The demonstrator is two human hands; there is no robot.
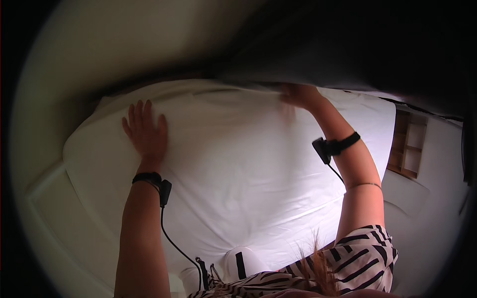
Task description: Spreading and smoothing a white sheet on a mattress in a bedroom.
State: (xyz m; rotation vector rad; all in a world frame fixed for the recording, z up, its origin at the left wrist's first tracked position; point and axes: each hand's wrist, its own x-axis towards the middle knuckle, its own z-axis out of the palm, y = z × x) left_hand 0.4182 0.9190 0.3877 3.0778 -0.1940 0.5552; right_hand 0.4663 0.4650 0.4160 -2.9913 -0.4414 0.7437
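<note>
A bed mattress covered with a white fitted sheet (231,167) lies before me, with creases running towards the near edge. My left hand (146,130) rests palm down on the sheet at the far left, fingers spread. Towards the far right edge is my right hand (298,97), at the border between the sheet and a large dark piece of fabric or cover (335,56). Its fingers are blurred and partly in shadow, so whether they grip anything is not visible. Both forearms wear black straps with small cabled devices.
A wooden shelf unit with open compartments (410,147) stands on the right beyond the bed. A pale wall (123,41) rises at the far left. The dark fabric or cover spans the upper right. My knee is against the near edge of the bed.
</note>
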